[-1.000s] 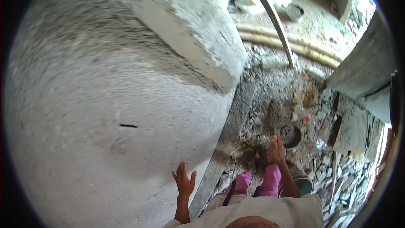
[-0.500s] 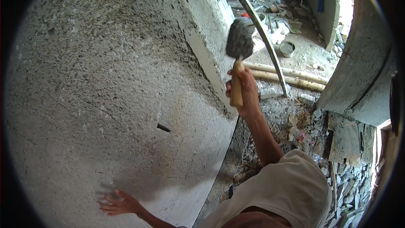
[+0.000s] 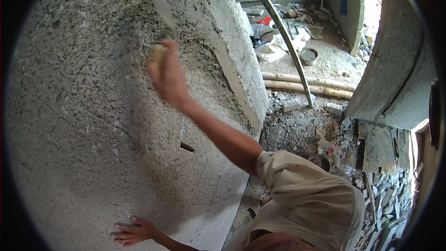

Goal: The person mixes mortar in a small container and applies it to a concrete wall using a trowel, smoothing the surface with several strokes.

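Rough grey mortar covers the wall [image 3: 107, 125] that fills the left and middle of the view. My right hand [image 3: 170, 76] is closed round the wooden handle of a trowel [image 3: 159, 55], held up in front of the upper wall. Motion smears the trowel's blade, a pale streak above the hand; I cannot tell whether it touches the mortar. Low on the wall, my left hand [image 3: 134, 232] is spread flat, its fingers apart and holding nothing. A small dark slot [image 3: 187, 147] shows in the wall between the two hands.
A long curved-looking bar [image 3: 278, 21] slants down right of the wall's edge. Two bamboo poles [image 3: 309, 86] lie on the rubble-strewn floor. Behind them sit a round pan [image 3: 309, 56] and white sacks [image 3: 270, 52]. A grey pillar [image 3: 395, 74] stands at the right.
My right hand has swung left with the trowel, from beside the wall's edge to in front of the mortar. My left hand stays spread low on the wall.
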`<state>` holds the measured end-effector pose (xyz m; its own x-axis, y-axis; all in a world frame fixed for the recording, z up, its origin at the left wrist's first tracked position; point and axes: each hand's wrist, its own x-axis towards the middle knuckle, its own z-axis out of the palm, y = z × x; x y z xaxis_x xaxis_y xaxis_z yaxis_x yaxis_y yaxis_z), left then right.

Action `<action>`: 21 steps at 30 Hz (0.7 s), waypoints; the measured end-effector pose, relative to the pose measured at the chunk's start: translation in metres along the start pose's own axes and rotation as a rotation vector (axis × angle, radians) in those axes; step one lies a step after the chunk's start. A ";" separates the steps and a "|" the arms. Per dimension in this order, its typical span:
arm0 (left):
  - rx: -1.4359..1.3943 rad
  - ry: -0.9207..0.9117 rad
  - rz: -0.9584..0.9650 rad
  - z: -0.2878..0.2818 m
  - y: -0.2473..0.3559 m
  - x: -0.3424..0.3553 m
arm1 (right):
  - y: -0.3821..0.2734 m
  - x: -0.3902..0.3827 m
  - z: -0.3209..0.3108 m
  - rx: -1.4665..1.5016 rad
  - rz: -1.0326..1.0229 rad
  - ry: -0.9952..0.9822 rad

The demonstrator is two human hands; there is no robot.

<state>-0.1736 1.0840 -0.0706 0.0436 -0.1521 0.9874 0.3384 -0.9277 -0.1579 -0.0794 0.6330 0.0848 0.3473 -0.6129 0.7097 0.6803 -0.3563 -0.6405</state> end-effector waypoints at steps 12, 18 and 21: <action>-0.054 0.013 -0.031 0.001 -0.002 0.005 | 0.050 -0.003 -0.143 -0.040 0.414 0.021; -0.134 0.012 -0.038 0.000 0.000 0.001 | 0.123 0.017 -0.139 0.374 0.764 -0.040; -0.109 0.003 -0.024 0.000 0.004 0.002 | 0.171 -0.017 -0.144 0.524 0.893 0.129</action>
<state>-0.1721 1.0799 -0.0696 0.0336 -0.1302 0.9909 0.2350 -0.9627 -0.1345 -0.0621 0.4805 -0.0789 0.8114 -0.5843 -0.0159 0.4153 0.5954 -0.6878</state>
